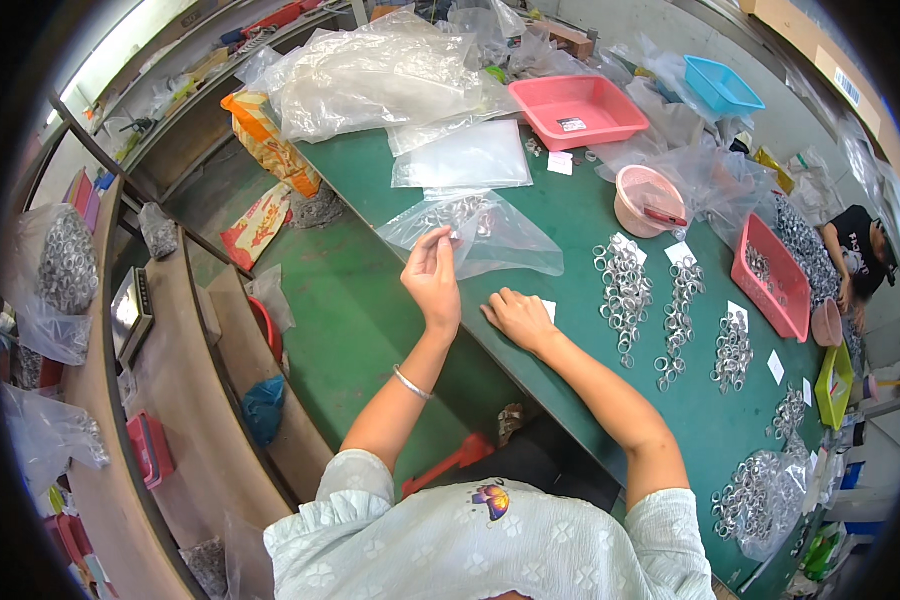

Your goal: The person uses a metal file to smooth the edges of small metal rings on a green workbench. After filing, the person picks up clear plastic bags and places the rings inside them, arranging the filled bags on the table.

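Observation:
My left hand (434, 285) is raised at the table's near edge, its fingertips pinched together around something small and shiny that I cannot make out. Just beyond those fingers lies a clear plastic bag (515, 245) with several metal rings (465, 212) in it. On the green table (570, 390), my right hand (520, 318) rests palm down, fingers loosely bent and apart, with nothing seen in it. A white paper slip (549, 310) sits beside that hand. Farther right, metal rings lie in a long pile (625, 295) and a second pile (680, 325).
Flat clear bags (462, 158) and crumpled plastic sheeting (370, 80) cover the far left of the table. A pink tray (580, 135), a round pink tub (635, 225) and a red basket (795, 310) stand farther back. Another person (855, 255) is at the right. Shelves (180, 400) stand left.

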Demonstrator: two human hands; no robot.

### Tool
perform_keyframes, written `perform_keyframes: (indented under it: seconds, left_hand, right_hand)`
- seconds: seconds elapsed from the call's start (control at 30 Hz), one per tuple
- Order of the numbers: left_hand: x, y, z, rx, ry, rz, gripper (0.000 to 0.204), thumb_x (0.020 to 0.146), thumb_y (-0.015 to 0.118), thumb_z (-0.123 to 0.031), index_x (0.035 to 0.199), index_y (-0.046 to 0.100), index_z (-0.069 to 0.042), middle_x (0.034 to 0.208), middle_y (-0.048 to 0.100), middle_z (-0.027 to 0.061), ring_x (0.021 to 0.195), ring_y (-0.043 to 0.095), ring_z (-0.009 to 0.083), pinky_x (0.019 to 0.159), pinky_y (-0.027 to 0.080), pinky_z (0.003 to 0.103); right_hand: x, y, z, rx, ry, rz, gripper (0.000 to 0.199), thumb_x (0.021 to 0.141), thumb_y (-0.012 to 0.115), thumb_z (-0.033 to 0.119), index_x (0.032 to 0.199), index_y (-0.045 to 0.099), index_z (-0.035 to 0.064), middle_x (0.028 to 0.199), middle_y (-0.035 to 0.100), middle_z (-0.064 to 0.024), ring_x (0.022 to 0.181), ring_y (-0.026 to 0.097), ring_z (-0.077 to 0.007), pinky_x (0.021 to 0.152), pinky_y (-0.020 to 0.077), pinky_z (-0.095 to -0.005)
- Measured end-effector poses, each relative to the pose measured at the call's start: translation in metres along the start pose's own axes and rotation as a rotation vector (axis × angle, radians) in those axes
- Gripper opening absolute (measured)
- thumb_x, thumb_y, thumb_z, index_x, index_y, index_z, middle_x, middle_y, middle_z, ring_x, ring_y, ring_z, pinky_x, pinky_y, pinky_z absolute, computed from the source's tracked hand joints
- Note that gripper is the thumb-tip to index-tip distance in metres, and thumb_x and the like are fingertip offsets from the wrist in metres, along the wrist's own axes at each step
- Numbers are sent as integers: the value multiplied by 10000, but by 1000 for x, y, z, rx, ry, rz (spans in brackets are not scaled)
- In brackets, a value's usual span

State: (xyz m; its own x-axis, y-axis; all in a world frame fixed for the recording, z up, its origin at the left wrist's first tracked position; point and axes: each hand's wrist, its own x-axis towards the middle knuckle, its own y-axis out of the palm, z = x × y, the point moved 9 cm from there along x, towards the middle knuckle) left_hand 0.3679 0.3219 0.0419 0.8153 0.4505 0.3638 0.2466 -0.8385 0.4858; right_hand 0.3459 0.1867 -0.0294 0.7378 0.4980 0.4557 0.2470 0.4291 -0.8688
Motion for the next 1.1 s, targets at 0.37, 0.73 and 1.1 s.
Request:
perform_keyframes:
  seconds: [0.37,0.73,1.1]
  left_hand:
    - [-2,-6,-2,24,13,-16,150,894,499,9,993,583,82,947,585,88,855,590,143,806,510,297]
    - [-19,10,-7,91,119,129,118,872,488,73,945,581,72,927,566,85,856,598,158,809,499,288]
    - [-42,11,-2,148,144,183,158,832,479,134,903,601,64,930,567,100,896,567,162,831,468,269]
  right_hand:
    - [-19,-21,-59,1263,890,-356,242,867,616,182,713,545,9,572,501,0,470,432,-53,386,315,-220]
    - [42,22,-22,2529,1443,120,343,940,359,235,738,424,-34,592,396,-59,455,348,-141,356,265,-254]
    - [44,52,-69,2281,1409,-295,198,840,375,106,949,427,-50,894,527,-182,756,552,-301,651,481,-398]
